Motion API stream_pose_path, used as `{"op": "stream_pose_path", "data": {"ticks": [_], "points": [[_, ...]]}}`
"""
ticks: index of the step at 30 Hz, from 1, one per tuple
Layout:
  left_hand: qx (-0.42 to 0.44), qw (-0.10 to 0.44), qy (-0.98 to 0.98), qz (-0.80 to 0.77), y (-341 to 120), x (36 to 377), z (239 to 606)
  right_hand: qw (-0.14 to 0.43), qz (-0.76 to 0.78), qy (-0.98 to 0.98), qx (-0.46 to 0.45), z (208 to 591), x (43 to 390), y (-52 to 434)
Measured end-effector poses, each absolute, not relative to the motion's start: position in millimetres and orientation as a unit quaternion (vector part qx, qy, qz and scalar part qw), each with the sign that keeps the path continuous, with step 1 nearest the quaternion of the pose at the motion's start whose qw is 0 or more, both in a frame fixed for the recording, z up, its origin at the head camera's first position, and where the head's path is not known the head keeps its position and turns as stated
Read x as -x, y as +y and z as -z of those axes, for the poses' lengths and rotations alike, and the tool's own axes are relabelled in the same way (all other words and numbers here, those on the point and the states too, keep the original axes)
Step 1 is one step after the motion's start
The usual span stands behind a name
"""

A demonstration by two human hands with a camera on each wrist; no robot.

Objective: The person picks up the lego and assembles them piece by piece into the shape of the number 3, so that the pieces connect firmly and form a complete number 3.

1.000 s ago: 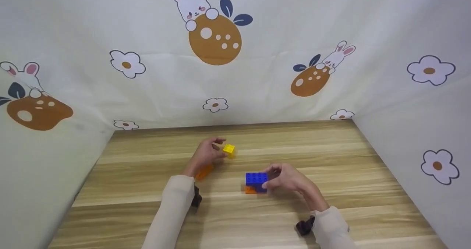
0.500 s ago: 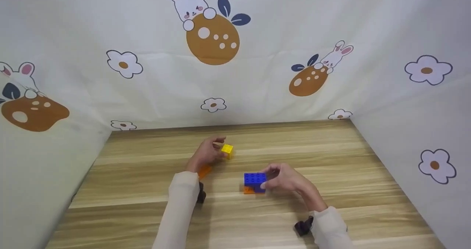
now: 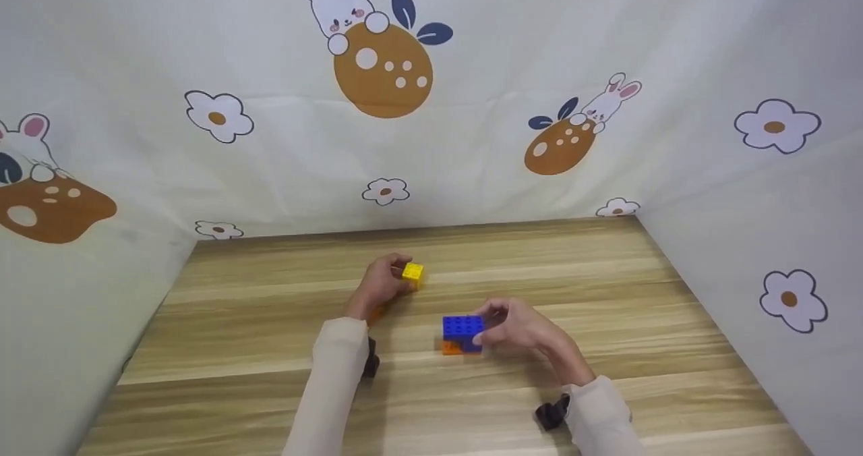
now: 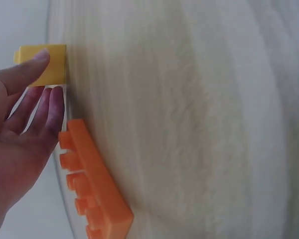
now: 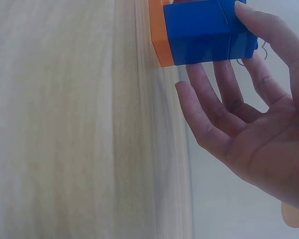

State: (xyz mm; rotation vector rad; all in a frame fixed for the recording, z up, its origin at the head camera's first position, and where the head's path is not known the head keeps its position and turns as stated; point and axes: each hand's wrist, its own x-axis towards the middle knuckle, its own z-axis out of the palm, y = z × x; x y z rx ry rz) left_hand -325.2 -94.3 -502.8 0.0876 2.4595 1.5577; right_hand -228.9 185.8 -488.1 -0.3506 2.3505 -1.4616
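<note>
So both hands are down on the wooden surface [image 3: 607,294], each busy with its own brick. The left hand [image 3: 377,286] is pinching a small yellow brick [image 3: 412,272] between thumb and fingertips; in the left wrist view a thumb lies across the yellow face and the other fingers [image 4: 50,107] sit just below it, fairly straight and close together. An orange plate brick [image 4: 92,186] lies right beside that hand, studs showing, mostly tucked under the palm from the head camera.

The right hand [image 3: 516,324] has hold of a blue brick block [image 3: 462,328] nearer the front, well apart from the yellow one. The blue block sits on top of an orange brick [image 3: 450,348] that peeks out at its lower left corner. From the right wrist view the thumb presses one side of the blue block, the other fingers [image 5: 209,104] are loosely spread beside it, and I think only their tips touch, hard to tell from that angle.

Behind it all hangs a cloth backdrop [image 3: 472,105] printed with bunnies and flowers.
</note>
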Motion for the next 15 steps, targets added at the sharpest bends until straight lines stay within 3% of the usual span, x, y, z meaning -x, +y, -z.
{"op": "stream_pose_path", "data": {"ticks": [15], "points": [[-0.025,0.105,0.825,-0.555,-95,313,500,0.169,0.526,0.825,0.12,492,231,185]]}}
